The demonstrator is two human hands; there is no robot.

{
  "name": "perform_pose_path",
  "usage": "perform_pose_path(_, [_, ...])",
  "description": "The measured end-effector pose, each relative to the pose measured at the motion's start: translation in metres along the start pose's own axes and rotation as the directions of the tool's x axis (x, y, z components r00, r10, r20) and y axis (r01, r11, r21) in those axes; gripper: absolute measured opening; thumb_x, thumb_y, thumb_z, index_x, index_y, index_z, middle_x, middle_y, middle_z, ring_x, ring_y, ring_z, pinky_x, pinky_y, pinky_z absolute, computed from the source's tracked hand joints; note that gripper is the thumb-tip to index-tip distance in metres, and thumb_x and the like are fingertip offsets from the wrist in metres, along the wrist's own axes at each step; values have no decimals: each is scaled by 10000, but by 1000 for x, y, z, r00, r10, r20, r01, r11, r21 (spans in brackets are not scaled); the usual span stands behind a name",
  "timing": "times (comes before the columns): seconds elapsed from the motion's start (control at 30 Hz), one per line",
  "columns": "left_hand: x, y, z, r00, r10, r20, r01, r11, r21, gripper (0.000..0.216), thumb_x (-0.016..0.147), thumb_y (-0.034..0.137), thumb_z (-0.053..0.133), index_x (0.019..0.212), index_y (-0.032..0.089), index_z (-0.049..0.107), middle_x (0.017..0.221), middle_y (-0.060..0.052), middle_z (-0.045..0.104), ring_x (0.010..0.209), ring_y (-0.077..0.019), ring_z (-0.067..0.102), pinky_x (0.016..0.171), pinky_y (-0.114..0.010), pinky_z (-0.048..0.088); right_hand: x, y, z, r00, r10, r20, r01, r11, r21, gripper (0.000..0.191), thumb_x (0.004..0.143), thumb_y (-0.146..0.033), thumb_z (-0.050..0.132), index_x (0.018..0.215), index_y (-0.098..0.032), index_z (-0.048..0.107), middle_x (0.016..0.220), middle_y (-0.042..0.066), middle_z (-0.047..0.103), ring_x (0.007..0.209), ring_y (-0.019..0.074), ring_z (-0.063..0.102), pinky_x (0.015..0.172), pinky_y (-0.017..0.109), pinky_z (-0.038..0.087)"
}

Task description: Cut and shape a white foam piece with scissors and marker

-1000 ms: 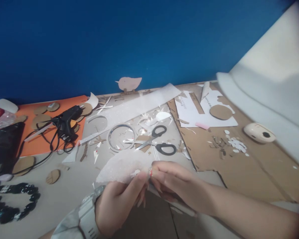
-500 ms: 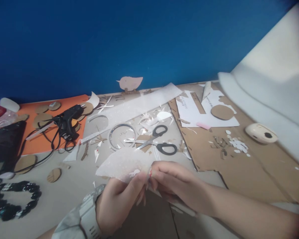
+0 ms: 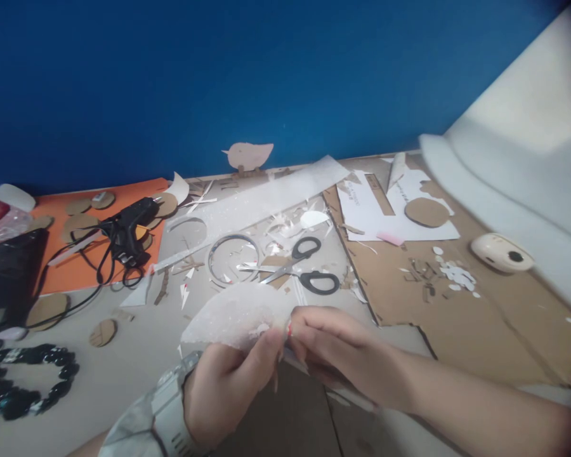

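A rounded white glittery sheet piece (image 3: pixel 233 314) is held up over the table near the lower middle. My left hand (image 3: pixel 226 390), with a watch on its wrist, pinches the piece's near edge between thumb and fingers. My right hand (image 3: pixel 335 352) is closed on the same edge from the right, fingertips meeting the left thumb. Black-handled scissors (image 3: pixel 297 266) lie just beyond the hands, beside a thin ring (image 3: pixel 233 259).
A black glue gun (image 3: pixel 126 235) with cable lies on orange paper (image 3: pixel 71 273) at the left. Cardboard discs, paper scraps, a long white strip (image 3: pixel 261 200), a bird cutout (image 3: pixel 248 155), brown cardboard (image 3: pixel 480 317), a cream round device (image 3: pixel 502 252) and black beads (image 3: pixel 23 387) surround them.
Both hands keep their pinch on the white piece with only slight shifts of the fingers. The view has drifted a little.
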State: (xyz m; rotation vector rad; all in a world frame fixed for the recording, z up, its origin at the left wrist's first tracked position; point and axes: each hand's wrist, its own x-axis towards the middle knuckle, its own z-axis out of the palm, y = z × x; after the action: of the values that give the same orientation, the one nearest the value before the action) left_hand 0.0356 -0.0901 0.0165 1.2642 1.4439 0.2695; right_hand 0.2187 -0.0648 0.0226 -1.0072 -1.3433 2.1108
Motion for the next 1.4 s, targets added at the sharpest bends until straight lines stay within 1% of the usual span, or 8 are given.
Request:
perform_pose_path(0.4, [1, 2, 2, 995, 100, -6, -100, 989, -108, 557, 878, 560, 330, 487, 201, 500, 473, 22, 410, 515, -127, 447, 550, -258, 374, 1, 2, -4, 997, -43, 68, 45, 998, -34, 368, 955, -438, 406, 724, -165, 487, 540, -66, 379, 448, 65, 359, 416, 166, 315])
perform_pose_path(0.53, [3, 2, 2, 994, 111, 6, -110, 987, -116, 539, 888, 537, 319, 482, 204, 440, 479, 23, 382, 556, -137, 465, 610, -263, 401, 1, 5, -4, 995, -71, 65, 70, 997, 12, 372, 948, -455, 414, 730, -164, 494, 542, -73, 349, 452, 65, 341, 426, 168, 316])
perform_pose_path(0.73, [1, -4, 3, 998, 51, -44, -53, 998, -45, 594, 852, 625, 319, 473, 204, 496, 465, 18, 401, 566, -150, 465, 630, -280, 380, 1, 4, -2, 992, -129, 4, 129, 991, -47, 341, 947, -394, 419, 708, -164, 499, 507, -65, 376, 429, 65, 327, 394, 162, 266])
perform_pose_path(0.93, [0, -7, 4, 997, -19, -79, 21, 1000, 22, 588, 819, 658, 348, 491, 208, 539, 475, 12, 480, 577, -164, 498, 629, -292, 355, 2, 11, -1, 995, -62, -83, 51, 991, -127, 261, 922, -321, 429, 727, -167, 510, 507, -69, 376, 424, 67, 296, 386, 169, 218])
perform_pose_path(1.07, [3, -3, 8, 989, 46, -141, -50, 999, -21, 547, 853, 579, 341, 468, 210, 465, 471, 27, 426, 545, -148, 461, 622, -283, 348, 2, 13, 1, 982, -114, -151, 114, 993, -12, 279, 927, -383, 416, 744, -184, 484, 502, -90, 304, 423, 73, 258, 394, 179, 198])
perform_pose_path(1.13, [3, -3, 9, 979, 60, -197, -66, 997, -26, 512, 843, 561, 365, 480, 210, 451, 489, 27, 433, 543, -145, 450, 609, -277, 348, 2, 10, 2, 974, -168, -150, 161, 985, -57, 298, 925, -402, 425, 734, -181, 488, 507, -84, 324, 430, 77, 274, 405, 187, 212])
perform_pose_path(1.27, [2, -5, 11, 968, 49, -245, -52, 999, -8, 490, 813, 570, 418, 490, 205, 466, 492, 23, 453, 543, -147, 458, 607, -275, 359, 4, 6, 4, 960, -239, -148, 193, 944, -269, 300, 915, -354, 480, 681, -168, 505, 542, -57, 407, 500, 90, 358, 480, 200, 301])
perform_pose_path(1.4, [3, -4, 10, 963, 135, -232, -155, 985, -70, 490, 848, 529, 401, 489, 200, 456, 503, 20, 463, 552, -136, 462, 616, -258, 371, 7, 12, 4, 956, -238, -170, 208, 962, -179, 313, 943, -397, 447, 738, -168, 504, 520, -73, 386, 458, 82, 351, 449, 193, 301])
